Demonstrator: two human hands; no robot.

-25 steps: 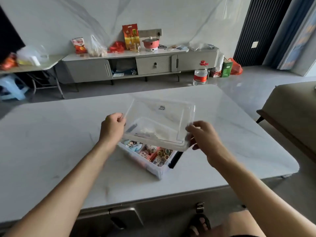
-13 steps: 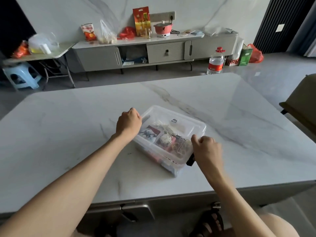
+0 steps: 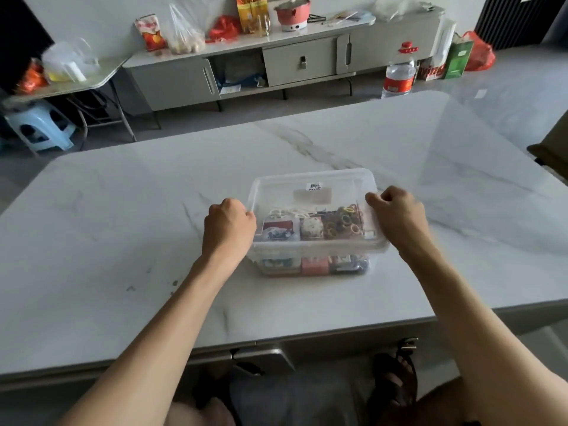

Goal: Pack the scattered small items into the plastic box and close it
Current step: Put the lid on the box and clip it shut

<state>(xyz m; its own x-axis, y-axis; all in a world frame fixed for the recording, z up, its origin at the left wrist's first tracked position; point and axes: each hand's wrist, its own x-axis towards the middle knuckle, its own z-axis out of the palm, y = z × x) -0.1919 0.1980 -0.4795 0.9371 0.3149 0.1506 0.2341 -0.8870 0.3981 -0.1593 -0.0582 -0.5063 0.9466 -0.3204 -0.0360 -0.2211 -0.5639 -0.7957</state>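
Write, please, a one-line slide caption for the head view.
The left hand and right hand grip the clear lid atop the filled plastic box on a marble table.

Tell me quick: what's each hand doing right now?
Left hand: curled, gripping the left edge of the lid.
Right hand: curled, gripping the lid's right edge.

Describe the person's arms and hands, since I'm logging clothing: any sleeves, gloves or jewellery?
The left arm and right arm show no sleeves up to the frame's edge. The left hand and right hand wear no gloves; neither wrist carries a watch or bracelet. Rings cannot be told.
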